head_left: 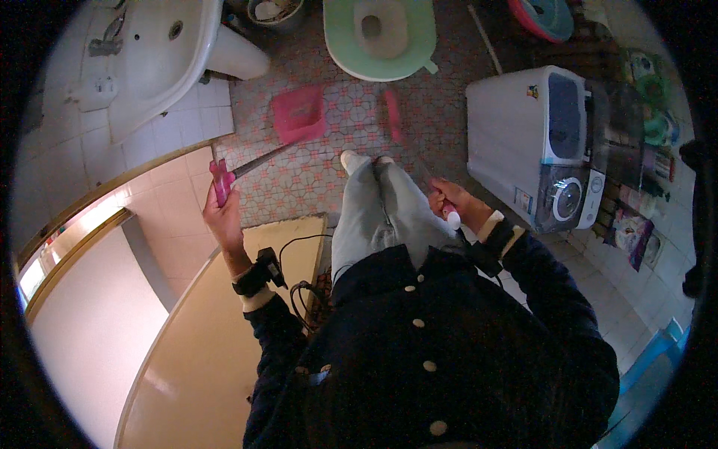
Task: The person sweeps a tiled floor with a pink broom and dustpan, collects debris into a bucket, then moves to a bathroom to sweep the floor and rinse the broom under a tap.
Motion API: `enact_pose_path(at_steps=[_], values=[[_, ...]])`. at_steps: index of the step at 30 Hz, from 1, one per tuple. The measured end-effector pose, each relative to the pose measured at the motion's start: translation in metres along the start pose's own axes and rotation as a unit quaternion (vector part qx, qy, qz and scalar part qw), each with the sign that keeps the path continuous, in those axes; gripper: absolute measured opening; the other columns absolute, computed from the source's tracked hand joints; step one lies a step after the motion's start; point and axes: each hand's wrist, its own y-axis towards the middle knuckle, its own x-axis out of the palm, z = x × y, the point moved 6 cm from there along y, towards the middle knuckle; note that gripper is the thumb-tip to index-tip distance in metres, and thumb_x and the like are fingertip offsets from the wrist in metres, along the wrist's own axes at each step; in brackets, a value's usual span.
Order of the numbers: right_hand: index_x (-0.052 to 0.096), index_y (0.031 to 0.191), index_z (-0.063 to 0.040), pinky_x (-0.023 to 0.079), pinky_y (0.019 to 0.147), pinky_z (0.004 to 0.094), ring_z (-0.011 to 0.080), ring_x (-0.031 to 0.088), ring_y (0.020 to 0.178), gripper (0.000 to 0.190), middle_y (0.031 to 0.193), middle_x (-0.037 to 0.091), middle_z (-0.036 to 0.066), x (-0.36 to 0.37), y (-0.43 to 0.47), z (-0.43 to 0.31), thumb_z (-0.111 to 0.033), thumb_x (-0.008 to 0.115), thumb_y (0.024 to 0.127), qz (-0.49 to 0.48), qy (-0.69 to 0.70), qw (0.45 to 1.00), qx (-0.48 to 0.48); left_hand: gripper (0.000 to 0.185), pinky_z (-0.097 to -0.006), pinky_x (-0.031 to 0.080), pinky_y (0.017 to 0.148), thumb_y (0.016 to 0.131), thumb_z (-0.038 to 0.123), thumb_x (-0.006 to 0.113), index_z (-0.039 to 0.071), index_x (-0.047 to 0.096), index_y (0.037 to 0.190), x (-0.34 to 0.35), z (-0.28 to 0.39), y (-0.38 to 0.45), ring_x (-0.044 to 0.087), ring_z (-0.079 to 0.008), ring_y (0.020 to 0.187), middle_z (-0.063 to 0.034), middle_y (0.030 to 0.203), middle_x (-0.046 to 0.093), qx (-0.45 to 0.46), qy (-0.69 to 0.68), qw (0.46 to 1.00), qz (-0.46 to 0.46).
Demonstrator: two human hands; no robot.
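My left hand [223,216] grips the pink top of a long-handled dustpan [300,118], out to the left. Its dark shaft slants down to the pink pan, which is near or on the tiled floor; the exact contact cannot be told. In front of my right thigh, my right hand [453,196] is closed around a broom's handle [450,212], whose white end sticks out toward me. The broom's pink head [392,115] is blurred and lies ahead of my feet, to the right of the pan and apart from it.
A toilet with a green seat [336,53] stands ahead. A white pedestal sink [205,62] and a bucket [276,22] are at front left. On the right are a twin-tub washing machine [499,134] and a pink-rimmed basin [530,25]. A yellowish door [196,348] stands close on my left.
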Motion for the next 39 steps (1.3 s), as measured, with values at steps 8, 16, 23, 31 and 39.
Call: enact_pose_path(at_steps=[8, 16, 23, 31, 39], values=[[0.044, 0.074, -0.015, 0.027, 0.031, 0.0195, 0.0050, 0.033, 0.041, 0.024, 0.054, 0.035, -0.004, 0.053, 0.003, -0.011, -0.032, 0.046, 0.090, -0.064, -0.046, 0.996, 0.037, 0.035, -0.0185, 0.042, 0.068, 0.079, -0.001, 0.059, 0.002, 0.055, 0.114, -0.020, -0.013, -0.004, 0.053, -0.0058, 0.079, -0.0013, 0.096, 0.061, -0.001, 0.015, 0.999, 0.029], [0.050, 0.104, -0.024, 0.029, 0.033, 0.0186, 0.0046, 0.032, 0.040, 0.016, 0.057, 0.036, -0.005, 0.056, -0.065, -0.028, -0.032, 0.045, 0.091, -0.063, -0.045, 0.997, 0.028, 0.033, -0.0175, 0.034, 0.048, 0.077, 0.006, 0.060, 0.003, 0.059, 0.109, -0.061, -0.028, -0.021, 0.044, -0.0029, 0.057, 0.0020, 0.086, 0.061, -0.039, 0.016, 0.995, 0.094], [0.040, 0.123, -0.027, 0.027, 0.035, 0.0181, 0.0042, 0.030, 0.041, 0.034, 0.060, 0.036, -0.004, 0.089, -0.091, -0.029, -0.035, 0.046, 0.090, -0.012, -0.229, 0.972, -0.049, 0.035, -0.0170, 0.031, 0.045, 0.075, 0.008, 0.061, 0.004, 0.058, 0.110, -0.074, -0.039, -0.036, 0.041, -0.0019, 0.054, 0.0030, 0.084, 0.061, 0.002, -0.051, 0.990, 0.134], [0.022, 0.138, -0.021, 0.038, 0.040, 0.0255, 0.0108, 0.042, 0.045, 0.053, 0.073, 0.050, 0.002, 0.067, -0.025, -0.039, -0.038, 0.042, 0.091, 0.071, -0.638, 0.750, -0.157, 0.037, -0.0176, 0.032, 0.045, 0.075, 0.012, 0.065, 0.005, 0.058, 0.110, -0.087, -0.061, -0.038, 0.042, -0.0022, 0.055, 0.0037, 0.077, 0.058, -0.043, -0.035, 0.986, 0.155], [0.028, 0.133, -0.007, 0.045, 0.071, 0.0391, 0.0277, 0.056, 0.081, 0.046, 0.093, 0.057, 0.015, 0.027, 0.048, -0.061, -0.029, 0.036, 0.093, 0.024, -0.786, 0.527, -0.322, 0.033, -0.0175, 0.030, 0.046, 0.077, 0.014, 0.064, 0.006, 0.059, 0.109, -0.079, -0.069, -0.033, 0.045, -0.0029, 0.061, 0.0033, 0.085, 0.059, -0.041, -0.116, 0.985, 0.119]])
